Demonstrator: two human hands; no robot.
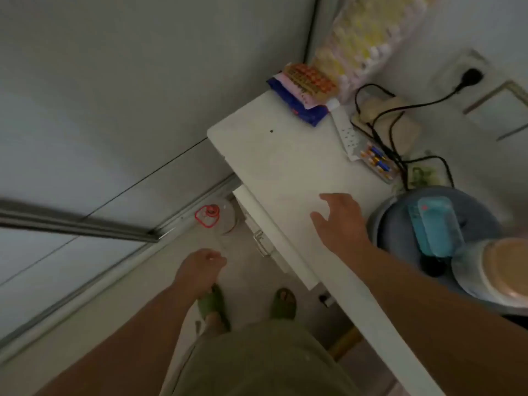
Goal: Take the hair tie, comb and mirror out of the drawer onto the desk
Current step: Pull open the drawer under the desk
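The white desk (285,155) runs diagonally through the head view. Under its front edge sits the white drawer (274,238), pushed in, with a metal handle (261,241) on its face. My right hand (340,224) hovers over the desk top near the front edge, fingers spread and empty. Below the desk edge, over the floor, my left hand (200,270) has its fingers curled in and nothing visible in it. The hair tie, comb and mirror are hidden from view.
Blue and pink packets (303,92), a white power strip (345,132), batteries (377,164) and black cables (394,115) crowd the desk's back edge. A grey basin with a teal case (434,227) stands at right. A clear bottle with a red cap (214,218) stands on the floor.
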